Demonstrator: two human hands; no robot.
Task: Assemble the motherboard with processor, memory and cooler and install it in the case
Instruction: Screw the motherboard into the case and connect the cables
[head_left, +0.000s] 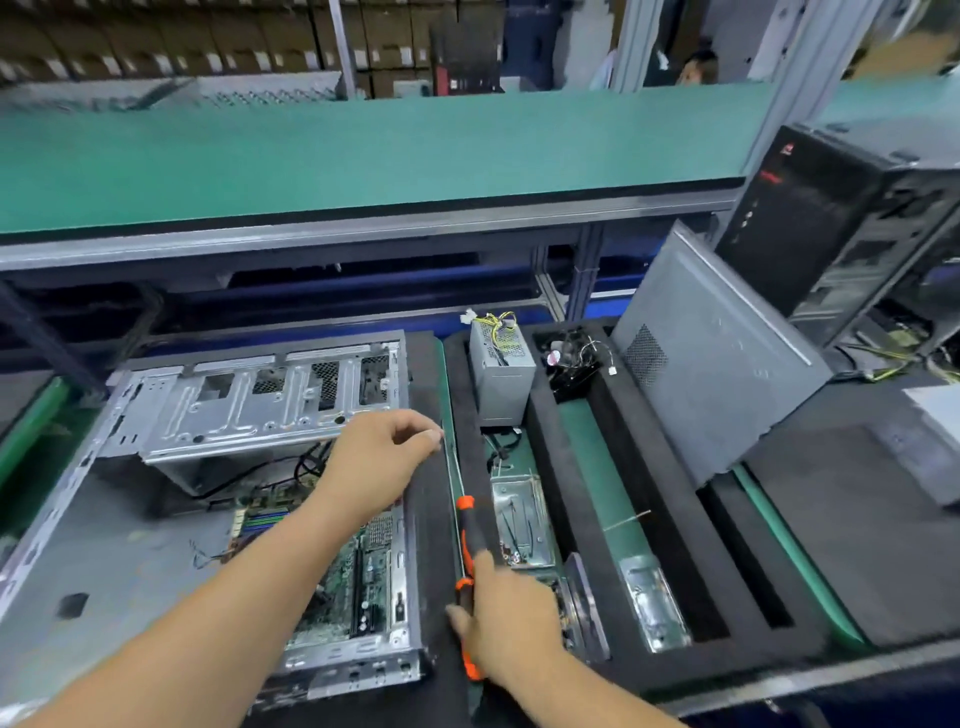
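The motherboard (337, 561) already lies flat inside the open case (218, 467), to the left of both hands and under the left forearm. The right hand (506, 618) makes its grip around the handle of an orange-and-black screwdriver (467, 566), fingers curled and clamped on it. The tool's long axis runs away from the person, its thin shaft reaching up along the case's right edge. The left hand (382, 457) pinches near the shaft's far tip, thumb and fingertips drawn together; whether a screw sits between them is too small to tell. The left hand is nearer the board. Judging from this, the coming move swings the tip leftward and down onto a mounting hole. A power supply (501, 374) stands beyond the grip on the counter (597, 467).
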